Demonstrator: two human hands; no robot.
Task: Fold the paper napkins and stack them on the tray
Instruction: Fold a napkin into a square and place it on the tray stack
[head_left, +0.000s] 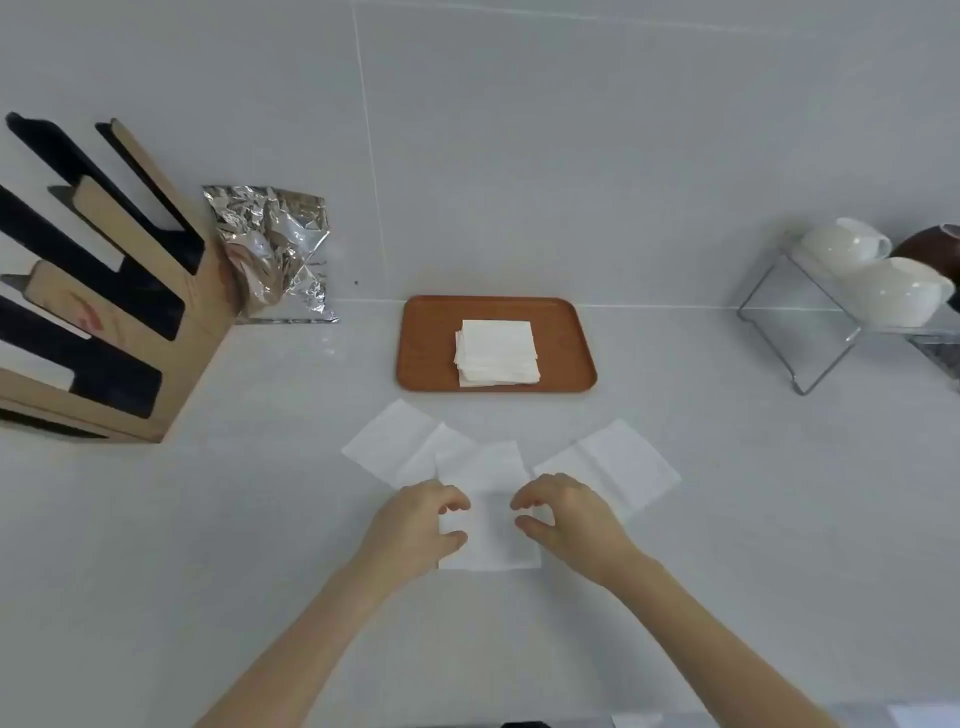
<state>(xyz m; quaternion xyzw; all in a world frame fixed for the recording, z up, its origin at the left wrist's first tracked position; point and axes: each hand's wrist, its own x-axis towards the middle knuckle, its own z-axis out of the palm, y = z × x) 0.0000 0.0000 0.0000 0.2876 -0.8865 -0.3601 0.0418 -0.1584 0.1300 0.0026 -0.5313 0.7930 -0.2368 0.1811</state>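
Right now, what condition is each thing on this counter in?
Middle napkin: flat, both hands at its sides.
Left hand: fingers curled at the napkin's left edge.
Right hand: curled at its right edge.
Left napkin: unfolded, flat.
Right napkin: unfolded, flat.
Tray: holds a stack of folded napkins.
Foil: crumpled.

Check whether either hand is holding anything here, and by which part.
Both hands, left hand and right hand, pinch the flat white paper napkin on the counter at its left and right side edges; it is not lifted.
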